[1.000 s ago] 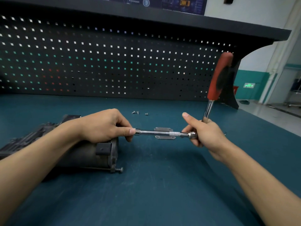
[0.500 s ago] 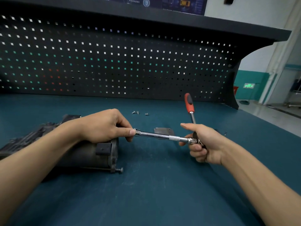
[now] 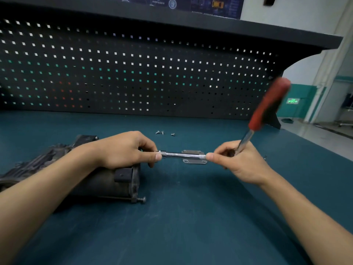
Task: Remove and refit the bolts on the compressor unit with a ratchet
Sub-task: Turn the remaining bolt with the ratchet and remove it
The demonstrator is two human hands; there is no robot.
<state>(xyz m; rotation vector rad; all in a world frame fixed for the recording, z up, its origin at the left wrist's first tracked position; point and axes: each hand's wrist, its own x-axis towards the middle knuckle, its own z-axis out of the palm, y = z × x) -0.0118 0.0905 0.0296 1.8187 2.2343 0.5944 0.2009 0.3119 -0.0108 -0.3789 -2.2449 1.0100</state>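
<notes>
The ratchet (image 3: 267,109) handle has swung back up, probably one more turning stroke at the compressor (image 3: 107,180) — right hand (image 3: 238,161) grips its head, left hand (image 3: 124,150) pinches the extension bar (image 3: 183,155).

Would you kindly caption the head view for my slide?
Left hand pinches the extension by the compressor unit; right hand grips the red-handled ratchet.
</notes>
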